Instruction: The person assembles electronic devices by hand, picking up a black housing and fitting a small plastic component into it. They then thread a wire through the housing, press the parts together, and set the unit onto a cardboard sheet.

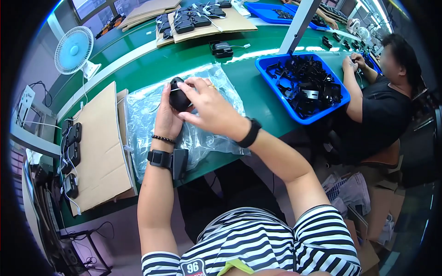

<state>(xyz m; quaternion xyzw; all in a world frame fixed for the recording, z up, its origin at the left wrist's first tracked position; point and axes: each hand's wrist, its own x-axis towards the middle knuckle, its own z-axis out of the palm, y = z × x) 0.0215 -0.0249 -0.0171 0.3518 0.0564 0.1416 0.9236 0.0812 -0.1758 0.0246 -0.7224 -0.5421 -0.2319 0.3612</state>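
Note:
A small black device with a rounded casing (178,98) is held up over the green workbench. My left hand (166,120) wraps round it from the left and below. From the right, my right hand (215,109) grips it, with fingers on its top and the thumb at its lower edge. The fingers hide part of the casing. Beneath both hands lies a crumpled clear plastic bag (145,117). Farther off on the bench sits another black device (222,49) with a short white cable.
A blue bin (304,120) full of black parts stands to the right. Cardboard sheets (99,158) lie at left beside several cabled black units (73,154). More units rest on cardboard (235,24) at the back. There is a fan (74,50) far left. A co-worker (382,96) sits at right.

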